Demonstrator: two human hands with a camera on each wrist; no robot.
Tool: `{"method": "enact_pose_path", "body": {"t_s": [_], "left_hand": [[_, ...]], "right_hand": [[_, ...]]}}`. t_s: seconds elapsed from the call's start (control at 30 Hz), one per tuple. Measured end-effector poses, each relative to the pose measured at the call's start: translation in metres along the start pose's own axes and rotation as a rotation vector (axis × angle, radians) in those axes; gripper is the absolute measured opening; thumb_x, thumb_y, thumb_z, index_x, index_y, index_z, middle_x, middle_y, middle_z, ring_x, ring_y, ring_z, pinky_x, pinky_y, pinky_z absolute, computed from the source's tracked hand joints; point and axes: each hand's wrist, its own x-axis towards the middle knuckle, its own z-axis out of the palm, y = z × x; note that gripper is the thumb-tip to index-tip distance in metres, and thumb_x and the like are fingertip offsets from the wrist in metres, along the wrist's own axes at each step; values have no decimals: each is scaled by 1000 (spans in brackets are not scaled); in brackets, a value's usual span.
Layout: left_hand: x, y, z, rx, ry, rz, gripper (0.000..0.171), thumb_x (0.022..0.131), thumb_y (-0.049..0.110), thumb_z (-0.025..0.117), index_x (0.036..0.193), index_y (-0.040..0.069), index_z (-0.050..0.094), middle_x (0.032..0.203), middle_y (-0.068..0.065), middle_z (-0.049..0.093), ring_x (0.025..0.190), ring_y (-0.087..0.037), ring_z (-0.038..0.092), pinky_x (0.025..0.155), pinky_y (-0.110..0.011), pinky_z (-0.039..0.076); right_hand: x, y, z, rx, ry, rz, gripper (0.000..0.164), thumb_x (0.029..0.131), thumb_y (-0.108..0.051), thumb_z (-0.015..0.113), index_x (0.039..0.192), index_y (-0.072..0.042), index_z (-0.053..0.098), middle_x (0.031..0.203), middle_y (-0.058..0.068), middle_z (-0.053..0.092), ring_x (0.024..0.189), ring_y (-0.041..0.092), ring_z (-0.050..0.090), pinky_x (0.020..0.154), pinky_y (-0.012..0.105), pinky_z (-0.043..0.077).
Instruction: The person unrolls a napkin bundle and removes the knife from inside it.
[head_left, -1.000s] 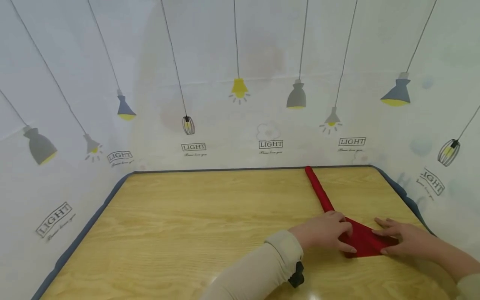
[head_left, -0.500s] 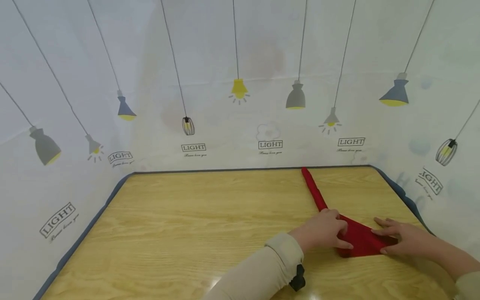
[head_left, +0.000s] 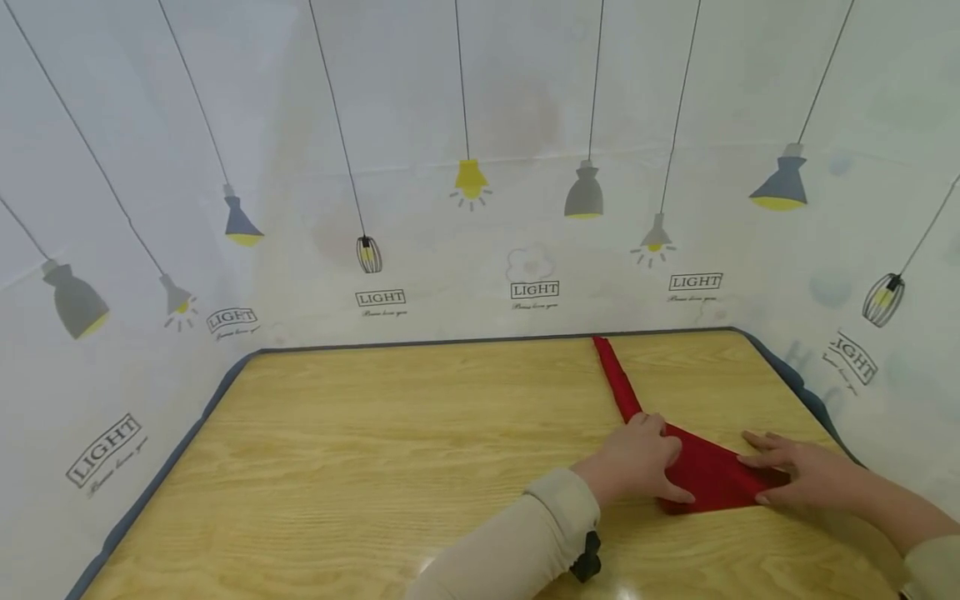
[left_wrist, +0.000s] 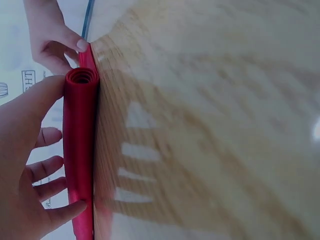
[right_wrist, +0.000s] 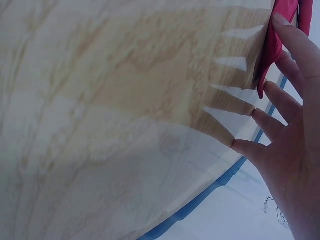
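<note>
Red cloth: roll runs to surface's far edge, left fingers spread along it; right fingers spread near tip.

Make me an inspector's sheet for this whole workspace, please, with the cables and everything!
Surface: wood-grain table, shiny in spots.
Job's things: red cloth, one side rolled into a tube, the rest flat.
Clutter: nothing seen.
Hands: left hand touches the rolled part; right hand touches the flat end.
Cables: nothing seen; the lamp cords are only printed.
Surroundings: pale backdrop with printed lamps and "LIGHT" signs.
</note>
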Motion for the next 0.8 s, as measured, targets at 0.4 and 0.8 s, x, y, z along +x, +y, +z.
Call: {"method": "enact_pose_path", "body": {"t_s": [0.4, 0.8], "left_hand": [[-7, -17, 0, -81, -25, 50, 47, 78, 73, 61, 114, 43, 59, 134, 17, 43, 138, -12, 26, 112, -41, 26], [-15, -36, -1, -87, -101, 65, 48, 79, 74, 59, 118, 45, 62, 137, 23, 45, 146, -18, 15, 113, -50, 21]], "right_hand": [[1, 3, 1, 14, 7, -8, 52, 80, -34, 79, 122, -5, 69, 135, 35, 46, 122, 64, 34, 88, 70, 38], [1, 4, 3, -4, 20, -20, 51, 80, -34, 79, 122, -7, 69, 136, 32, 48, 121, 64, 34, 88, 70, 38]]}}
